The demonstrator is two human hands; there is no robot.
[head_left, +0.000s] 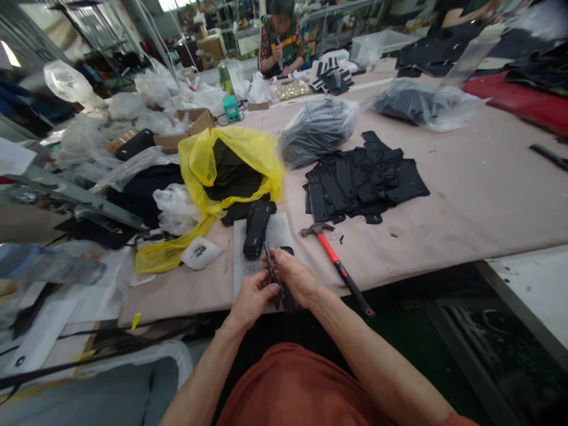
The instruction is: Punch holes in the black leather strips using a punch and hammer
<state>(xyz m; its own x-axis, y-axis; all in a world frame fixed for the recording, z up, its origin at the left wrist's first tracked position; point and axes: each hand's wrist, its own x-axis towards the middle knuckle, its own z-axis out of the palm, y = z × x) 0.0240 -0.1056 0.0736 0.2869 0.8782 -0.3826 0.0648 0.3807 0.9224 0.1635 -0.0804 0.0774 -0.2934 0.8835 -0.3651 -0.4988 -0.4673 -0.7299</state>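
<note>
- Fingers of your left hand (pixel 254 297) grip a slim dark tool (pixel 268 263) over the near part of a pale board (pixel 283 228); its exact kind cannot be made out.
- Cupped beside it, your right hand (pixel 298 277) has its fingertips close to the tool's shaft; whether they grasp it cannot be told.
- Just beyond your fingers, a stack of black pieces (pixel 257 229) rests on the board, while another dark piece (pixel 288 250) shows partly behind your right hand.
- One slip of the tool, from a loose pinch, could nick your fingertips or scuff the pieces; a nudge to the stack might fan it out of line.
- To the right of your fingers lies a red-and-black hammer (pixel 331 251), its handle jutting past the table edge; a brush from your right forearm could tip it off.
- Pinkish cloth covers the table (pixel 461 207) around your hands, carrying a loose black pile (pixel 364 177) farther right and a yellow bag (pixel 275 171) of dark material ahead to the left.
- Well past your fingers, a co-worker (pixel 281 50) sits across the table, amid plastic bags (pixel 319 127) in a crowded workroom.
</note>
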